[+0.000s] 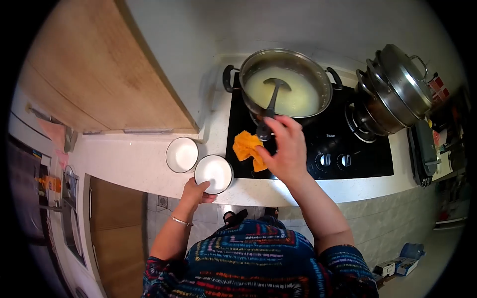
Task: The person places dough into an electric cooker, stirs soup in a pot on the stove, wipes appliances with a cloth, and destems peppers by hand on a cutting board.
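Note:
My left hand (pixel 196 192) grips the near side of a white bowl (pixel 213 171), its thumb over the rim. The bowl stands at the counter's front edge, with white inside; whether that is contents or the bare bowl I cannot tell. A second white bowl (pixel 182 155) sits just behind it. Over the hob, my right hand (pixel 285 151) is at the end of a dark ladle's handle (pixel 271 107), fingertips against it and thumb apart. The ladle leans on the rim of a large steel pot (pixel 325 97), its head in pale yellowish liquid (pixel 300 97). Below the thumb lies a crumpled orange cloth (pixel 246 145).
The black hob (pixel 308 144) bears the pot and, on the right, a tilted stack of steel steamer pots (pixel 392 94). Two knobs (pixel 346 160) are near its front. A wooden cabinet (pixel 107 74) overhangs the white counter (pixel 124 154) at left. A dark appliance (pixel 422 156) stands right of the hob.

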Demonstrator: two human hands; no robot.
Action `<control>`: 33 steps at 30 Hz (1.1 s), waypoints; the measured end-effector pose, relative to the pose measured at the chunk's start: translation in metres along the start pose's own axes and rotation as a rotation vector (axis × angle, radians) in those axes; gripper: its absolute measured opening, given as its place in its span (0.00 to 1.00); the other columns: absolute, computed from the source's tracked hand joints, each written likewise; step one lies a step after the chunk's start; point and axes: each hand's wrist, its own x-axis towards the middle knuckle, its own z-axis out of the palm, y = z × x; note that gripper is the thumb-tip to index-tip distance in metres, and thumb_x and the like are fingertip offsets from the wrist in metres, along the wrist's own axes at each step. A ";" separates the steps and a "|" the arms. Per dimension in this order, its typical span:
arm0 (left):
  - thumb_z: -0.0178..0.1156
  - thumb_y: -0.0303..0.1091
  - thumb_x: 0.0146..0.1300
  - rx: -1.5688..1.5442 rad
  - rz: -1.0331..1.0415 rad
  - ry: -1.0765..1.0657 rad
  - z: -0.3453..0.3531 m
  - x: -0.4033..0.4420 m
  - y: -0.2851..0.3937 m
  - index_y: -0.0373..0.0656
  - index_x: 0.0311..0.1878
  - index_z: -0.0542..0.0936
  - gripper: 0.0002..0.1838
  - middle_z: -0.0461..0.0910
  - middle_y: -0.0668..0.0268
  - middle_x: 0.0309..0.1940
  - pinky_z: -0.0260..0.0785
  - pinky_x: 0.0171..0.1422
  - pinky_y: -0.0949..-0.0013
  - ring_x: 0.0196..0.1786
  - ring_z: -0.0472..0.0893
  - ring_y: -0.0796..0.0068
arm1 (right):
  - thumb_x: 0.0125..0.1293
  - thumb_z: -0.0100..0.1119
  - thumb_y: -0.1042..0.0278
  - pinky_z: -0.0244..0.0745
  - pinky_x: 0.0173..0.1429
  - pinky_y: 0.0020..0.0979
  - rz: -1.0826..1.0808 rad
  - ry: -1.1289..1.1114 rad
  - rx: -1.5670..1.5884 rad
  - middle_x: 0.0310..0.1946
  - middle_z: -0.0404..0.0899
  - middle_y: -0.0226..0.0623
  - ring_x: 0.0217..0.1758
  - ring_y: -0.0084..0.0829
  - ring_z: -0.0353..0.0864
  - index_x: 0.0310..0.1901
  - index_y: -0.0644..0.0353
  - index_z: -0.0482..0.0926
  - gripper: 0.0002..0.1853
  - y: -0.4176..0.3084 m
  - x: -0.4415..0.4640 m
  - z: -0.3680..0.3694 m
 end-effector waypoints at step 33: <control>0.66 0.37 0.43 1.185 0.817 0.188 0.140 -0.023 0.098 0.40 0.48 0.72 0.26 0.71 0.54 0.46 0.65 0.53 0.62 0.50 0.71 0.55 | 0.50 0.55 0.81 0.67 0.51 0.24 0.278 0.120 0.556 0.43 0.77 0.39 0.46 0.25 0.74 0.36 0.64 0.71 0.10 0.125 0.046 -0.045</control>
